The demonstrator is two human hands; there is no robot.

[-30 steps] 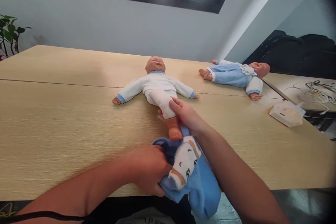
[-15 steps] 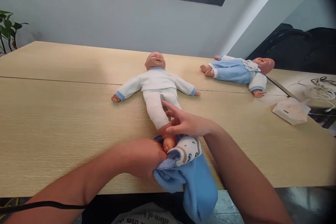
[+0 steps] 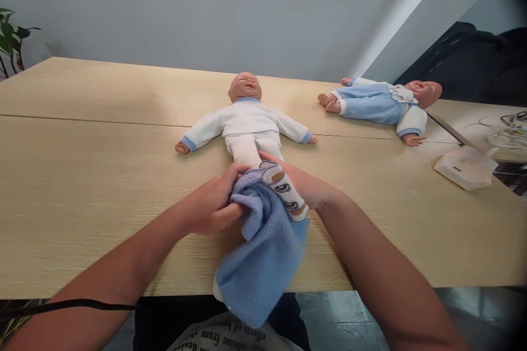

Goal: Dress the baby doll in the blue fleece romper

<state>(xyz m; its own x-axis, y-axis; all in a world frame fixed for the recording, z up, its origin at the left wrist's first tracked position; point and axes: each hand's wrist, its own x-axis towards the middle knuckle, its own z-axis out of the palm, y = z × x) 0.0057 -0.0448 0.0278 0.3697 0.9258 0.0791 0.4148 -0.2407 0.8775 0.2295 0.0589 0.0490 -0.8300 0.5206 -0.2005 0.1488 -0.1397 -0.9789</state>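
Note:
A baby doll (image 3: 247, 120) in white clothes with blue cuffs lies on its back in the middle of the wooden table (image 3: 82, 175), arms spread. A blue fleece garment (image 3: 263, 247) with a white patterned patch is drawn up over the doll's lower legs and hangs past the table's near edge. My left hand (image 3: 212, 205) is closed on the garment's left side. My right hand (image 3: 302, 186) grips its right side by the patterned patch, fingers partly hidden under the cloth.
A second doll (image 3: 379, 104) in blue and white lies at the far right of the table. A white tissue pack (image 3: 465, 167) sits near the right edge, cables (image 3: 508, 129) beyond it. A plant (image 3: 10, 49) stands at the far left.
Both hands have pulled the blue garment up from the doll's feet over its lower legs. The right hand left the doll's leg and took hold of the garment.

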